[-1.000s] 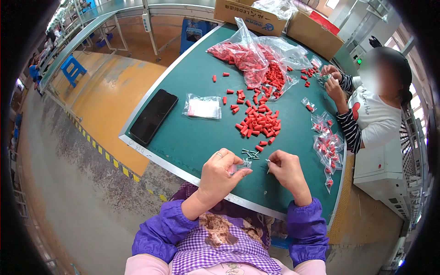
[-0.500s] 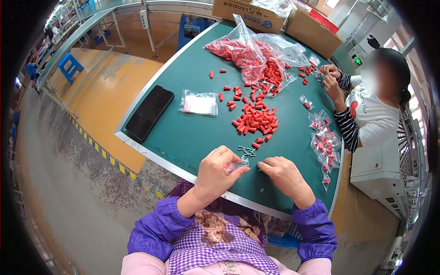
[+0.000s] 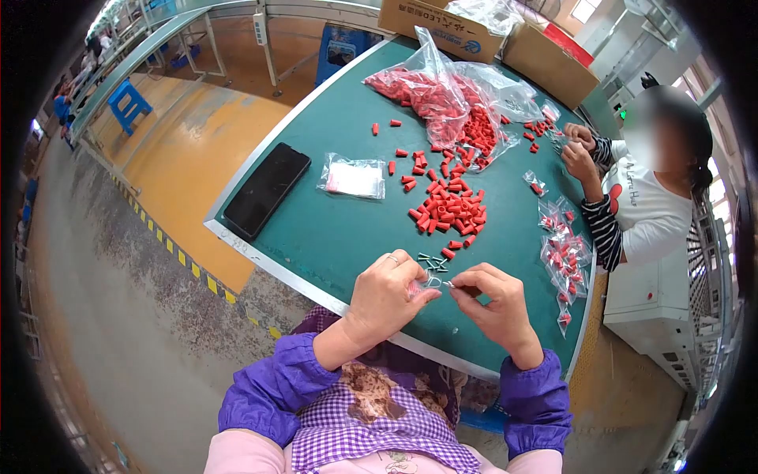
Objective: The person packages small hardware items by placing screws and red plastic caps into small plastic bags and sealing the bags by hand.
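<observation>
My left hand (image 3: 387, 294) is closed on a small clear plastic bag (image 3: 433, 281), with something red showing inside near the fingers. My right hand (image 3: 496, 304) pinches a small shiny screw (image 3: 448, 284) between thumb and forefinger, close to the bag's mouth. Just beyond the fingertips lie several loose silver screws (image 3: 431, 262). Farther up the table is a heap of small hollow red plastic caps (image 3: 450, 207), with single ones scattered around it.
A large clear bag of red caps (image 3: 430, 91) lies at the back. To the left are a black phone (image 3: 267, 191) and a stack of flat clear bags (image 3: 354, 178). Filled small bags (image 3: 564, 251) lie at right, near a co-worker's hands (image 3: 580, 150). Cardboard boxes (image 3: 549, 63) stand behind.
My right hand has moved slightly up and toward the bag, its pinched screw now plainly visible. My left hand keeps hold of the bag. The whole view has shifted slightly.
</observation>
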A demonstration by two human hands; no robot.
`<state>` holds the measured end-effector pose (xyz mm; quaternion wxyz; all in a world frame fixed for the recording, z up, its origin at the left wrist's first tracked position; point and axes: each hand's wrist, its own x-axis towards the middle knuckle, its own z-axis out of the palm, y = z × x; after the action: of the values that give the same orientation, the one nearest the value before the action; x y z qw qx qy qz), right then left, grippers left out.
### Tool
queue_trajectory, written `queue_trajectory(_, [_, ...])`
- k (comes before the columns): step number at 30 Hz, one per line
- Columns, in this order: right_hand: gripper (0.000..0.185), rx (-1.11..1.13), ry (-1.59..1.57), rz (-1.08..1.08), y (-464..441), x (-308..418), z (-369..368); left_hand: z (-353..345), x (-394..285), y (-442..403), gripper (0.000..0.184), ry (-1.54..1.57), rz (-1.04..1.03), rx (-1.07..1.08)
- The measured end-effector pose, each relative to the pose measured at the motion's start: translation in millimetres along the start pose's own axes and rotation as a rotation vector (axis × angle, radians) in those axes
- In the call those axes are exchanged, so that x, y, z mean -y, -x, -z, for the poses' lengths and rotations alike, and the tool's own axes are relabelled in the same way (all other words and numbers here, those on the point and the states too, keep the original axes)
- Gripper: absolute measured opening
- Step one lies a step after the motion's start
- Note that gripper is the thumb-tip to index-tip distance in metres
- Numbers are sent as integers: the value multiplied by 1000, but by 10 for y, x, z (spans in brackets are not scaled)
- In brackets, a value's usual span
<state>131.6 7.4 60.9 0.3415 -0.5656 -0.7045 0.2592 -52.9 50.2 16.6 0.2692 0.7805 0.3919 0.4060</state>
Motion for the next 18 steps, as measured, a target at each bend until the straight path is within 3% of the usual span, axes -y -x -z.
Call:
queue_trajectory(2, [17,-60,175,280,-61,72,-15,-20,-12,-28,27,-12,-23,15])
queue_trajectory(5, [19,0,319,398,-149,63,-23,-45,-1,-27,28,-23,-45,-24])
queue_trajectory(9, [15,-8,164,283,-162,20,-25,8,9,-18,28,-38,-10,8])
queue_trajectory(12, [21,-198,56,-107,-229,-158,26,45,-10,-6,28,-44,26,53])
queue_trajectory(18, [22,-146,492,170,-271,-553,-245,36,3,-49,29,-49,-3,15])
